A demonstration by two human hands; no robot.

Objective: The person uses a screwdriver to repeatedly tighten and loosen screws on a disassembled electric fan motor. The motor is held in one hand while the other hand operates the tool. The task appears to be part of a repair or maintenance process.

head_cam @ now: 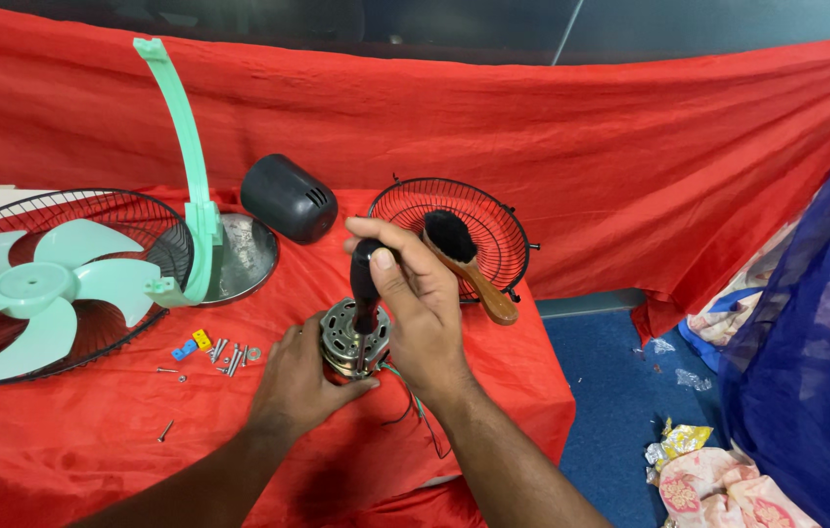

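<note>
The left hand (299, 376) cups the fan motor (351, 339) while the right hand (415, 293) grips a black-handled screwdriver (365, 286) upright into it.

Two wire fan guards are counted, one (63, 284) far left of the hands, one (454, 240) just behind them. One mint blade set (33, 293), one motor (351, 337), one brush (464, 264) and one dark housing (288, 198) are seen.
</note>
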